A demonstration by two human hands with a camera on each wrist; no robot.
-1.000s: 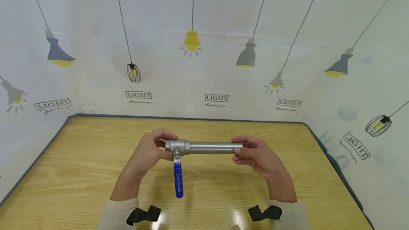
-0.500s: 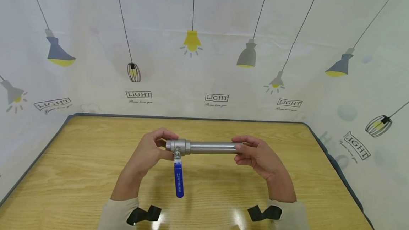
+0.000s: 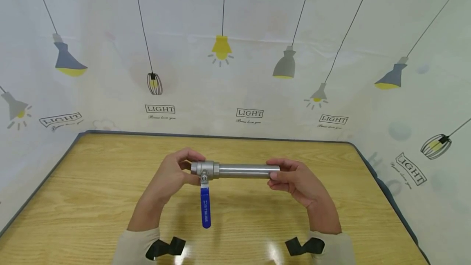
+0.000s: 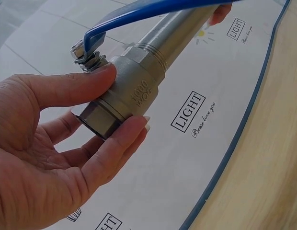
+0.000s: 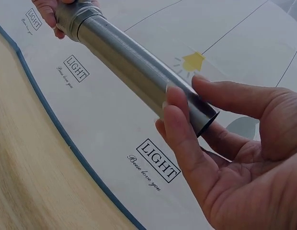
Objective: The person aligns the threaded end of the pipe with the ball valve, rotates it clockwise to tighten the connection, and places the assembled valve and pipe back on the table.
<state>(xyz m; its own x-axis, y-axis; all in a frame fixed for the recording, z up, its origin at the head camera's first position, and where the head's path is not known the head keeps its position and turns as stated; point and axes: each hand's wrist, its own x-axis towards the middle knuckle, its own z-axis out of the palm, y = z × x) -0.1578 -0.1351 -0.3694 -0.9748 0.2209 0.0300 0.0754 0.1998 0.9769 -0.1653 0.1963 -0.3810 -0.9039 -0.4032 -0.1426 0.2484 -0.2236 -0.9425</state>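
Note:
A metal ball valve (image 3: 207,168) is joined to a straight steel pipe (image 3: 244,170), and the two lie level in front of me. My left hand (image 3: 169,173) pinches the valve body near its hex end, thumb on one side and fingers on the other. From the valve stem a blue lever handle (image 3: 205,207) points toward me, at right angles to the pipe. My right hand (image 3: 299,181) holds the pipe's free end between thumb and fingers. In the right wrist view the open mouth of the pipe (image 5: 139,67) shows beside the palm. Raised lettering marks the valve body (image 4: 134,86) in the left wrist view.
Beneath the hands is a wood-grain table (image 3: 110,199) with a dark edge strip. A pale curtain (image 3: 191,81) printed with lamps and "LIGHT" labels surrounds its back and sides. Black straps (image 3: 165,248) cross both sleeve cuffs.
My right fingers have shifted slightly on the pipe's end, baring its tip again after half covering it. The valve and my left hand have stayed in place.

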